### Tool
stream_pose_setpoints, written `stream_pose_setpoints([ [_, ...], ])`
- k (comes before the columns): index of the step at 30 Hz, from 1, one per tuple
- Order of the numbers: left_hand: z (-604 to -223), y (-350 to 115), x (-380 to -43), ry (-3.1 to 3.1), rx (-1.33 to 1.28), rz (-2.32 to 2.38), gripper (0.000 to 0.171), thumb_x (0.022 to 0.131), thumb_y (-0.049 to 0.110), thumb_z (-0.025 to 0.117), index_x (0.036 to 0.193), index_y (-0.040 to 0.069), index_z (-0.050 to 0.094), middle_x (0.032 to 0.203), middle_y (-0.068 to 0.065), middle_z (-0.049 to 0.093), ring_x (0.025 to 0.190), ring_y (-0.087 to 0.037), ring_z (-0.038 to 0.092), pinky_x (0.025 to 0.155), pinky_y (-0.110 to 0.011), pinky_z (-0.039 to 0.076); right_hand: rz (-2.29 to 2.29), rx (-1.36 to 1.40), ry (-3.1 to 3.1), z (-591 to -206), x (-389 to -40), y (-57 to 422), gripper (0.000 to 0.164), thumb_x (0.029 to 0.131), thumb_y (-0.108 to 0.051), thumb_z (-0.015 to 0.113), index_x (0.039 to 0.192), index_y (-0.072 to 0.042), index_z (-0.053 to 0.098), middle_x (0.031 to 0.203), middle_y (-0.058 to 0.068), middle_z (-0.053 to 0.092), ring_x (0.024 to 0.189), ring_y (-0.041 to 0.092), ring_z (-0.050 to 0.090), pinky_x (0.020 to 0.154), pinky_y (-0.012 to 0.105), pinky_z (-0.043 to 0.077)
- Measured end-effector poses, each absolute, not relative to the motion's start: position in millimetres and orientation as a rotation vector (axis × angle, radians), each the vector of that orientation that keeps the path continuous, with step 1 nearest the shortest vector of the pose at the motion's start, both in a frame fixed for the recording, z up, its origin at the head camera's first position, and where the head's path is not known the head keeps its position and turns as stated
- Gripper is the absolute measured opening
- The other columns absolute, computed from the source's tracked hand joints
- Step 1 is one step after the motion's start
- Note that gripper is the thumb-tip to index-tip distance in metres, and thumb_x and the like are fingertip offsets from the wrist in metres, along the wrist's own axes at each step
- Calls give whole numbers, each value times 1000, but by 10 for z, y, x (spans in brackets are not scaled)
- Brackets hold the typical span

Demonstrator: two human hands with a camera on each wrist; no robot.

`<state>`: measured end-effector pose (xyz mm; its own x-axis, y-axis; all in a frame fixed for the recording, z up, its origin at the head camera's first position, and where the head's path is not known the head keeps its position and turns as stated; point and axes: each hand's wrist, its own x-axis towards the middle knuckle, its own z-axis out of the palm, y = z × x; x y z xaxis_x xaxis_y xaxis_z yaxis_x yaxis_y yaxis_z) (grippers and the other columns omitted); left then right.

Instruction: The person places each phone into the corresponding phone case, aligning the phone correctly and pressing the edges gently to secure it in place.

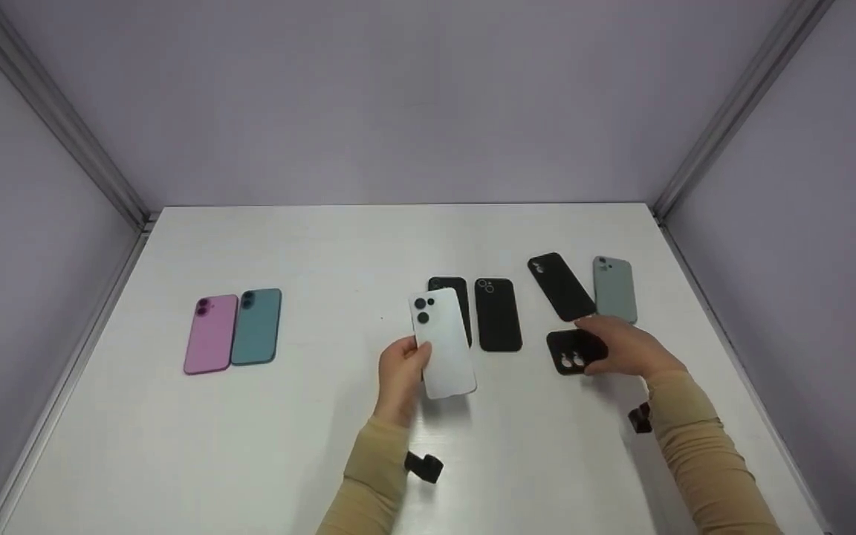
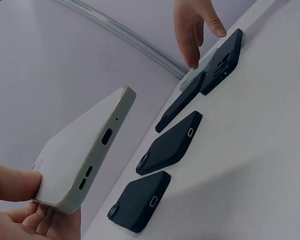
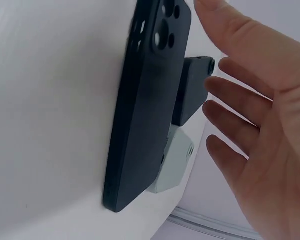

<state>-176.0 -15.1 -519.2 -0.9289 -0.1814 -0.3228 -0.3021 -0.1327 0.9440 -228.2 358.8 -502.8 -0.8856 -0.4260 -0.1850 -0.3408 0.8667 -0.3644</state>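
Observation:
My left hand (image 1: 402, 375) pinches a white phone (image 1: 445, 349) by its side, thumb on the back, and holds it up over the table. In the left wrist view, the phone's end with the charging port (image 2: 107, 136) faces the camera. At the right, my right hand (image 1: 625, 348) reaches over a black phone case (image 1: 563, 343) with camera cutouts, lying flat. Its fingers (image 3: 240, 97) are spread loosely in the right wrist view, with a gap between them and the black case (image 3: 145, 115).
Behind the right hand lie a slanted black case (image 1: 560, 286) and a pale green case (image 1: 615, 288). One black case (image 1: 498, 319) lies beside the white phone; another (image 1: 461, 286) is partly covered by it. Pink (image 1: 210, 334) and teal (image 1: 256, 327) phones lie side by side at left.

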Motion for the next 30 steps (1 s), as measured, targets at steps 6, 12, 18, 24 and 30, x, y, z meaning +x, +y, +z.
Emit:
stream_pose_setpoints([
  [6, -5214, -130, -1754, 2026, -571, 2228, 24, 93, 9, 64, 110, -7, 67, 92, -10, 71, 83, -18, 61, 71, -28, 48, -344, -627, 2810, -5057, -2304, 3640, 82, 72, -23, 89, 141, 0, 50, 142, 24, 49, 132, 45, 40, 106, 59, 35],
  [12, -5229, -121, -1747, 2009, -562, 2209, 26, 94, 10, 63, 113, -6, 67, 99, -12, 72, 90, -20, 63, 79, -33, 51, -283, -644, 2818, -5123, -2337, 3665, 89, 68, -22, 92, 142, -1, 49, 144, 25, 47, 132, 46, 41, 106, 60, 34],
  [18, -5246, -121, -1740, 2001, -564, 2217, 24, 94, 10, 63, 112, -6, 67, 98, -11, 71, 88, -20, 62, 77, -32, 50, -245, -633, 2806, -5153, -2348, 3659, 87, 69, -17, 91, 142, 1, 48, 145, 25, 46, 132, 47, 40, 106, 60, 34],
  [24, -5244, -121, -1735, 2014, -573, 2207, 25, 94, 10, 63, 112, -7, 67, 98, -12, 71, 90, -21, 62, 80, -34, 50, -254, -613, 2792, -5156, -2361, 3654, 82, 71, -15, 89, 142, 1, 49, 144, 24, 47, 132, 46, 41, 106, 59, 34],
  [30, -5262, -123, -1726, 2004, -569, 2209, 28, 95, 10, 63, 116, -7, 65, 102, -14, 70, 94, -22, 63, 85, -37, 50, -280, -586, 2772, -5174, -2374, 3673, 77, 76, -11, 85, 142, 1, 48, 144, 24, 47, 132, 46, 41, 106, 60, 34],
])
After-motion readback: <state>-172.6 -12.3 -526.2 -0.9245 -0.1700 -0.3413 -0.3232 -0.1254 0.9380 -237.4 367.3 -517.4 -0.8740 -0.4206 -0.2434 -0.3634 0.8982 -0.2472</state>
